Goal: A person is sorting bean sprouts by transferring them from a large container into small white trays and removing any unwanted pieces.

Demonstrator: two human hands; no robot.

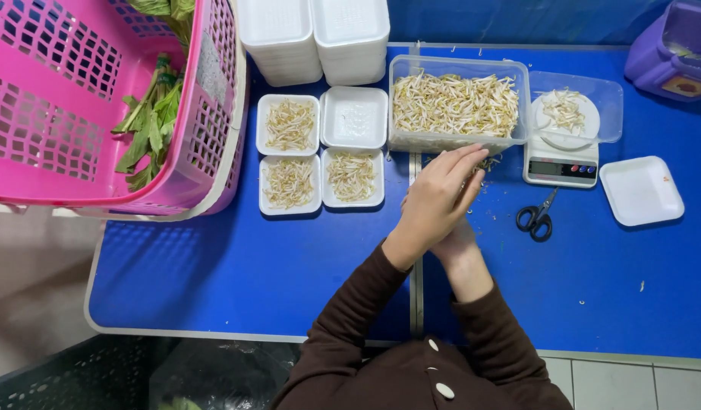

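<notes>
My left hand (pixel 437 201) lies over my right hand (pixel 458 241) at the middle of the blue table (pixel 236 266), fingers together and pointing at the clear tub (pixel 517 76) of bean sprouts (pixel 453 102). A few sprouts show between the fingertips by the tub's front wall. Whether either hand grips them is hidden. Three small white trays hold sprouts (pixel 289 124), (pixel 289 184), (pixel 352 176); a fourth tray (pixel 355 118) is empty.
A kitchen scale (pixel 561 163) with a sprout-topped plate (pixel 564 114) stands right of the tub. Black scissors (pixel 536 218) and an empty white tray (pixel 640 190) lie nearby. A pink basket (pixel 54 99) with greens (pixel 149 125) sits left; stacked white trays (pixel 314 34) are behind.
</notes>
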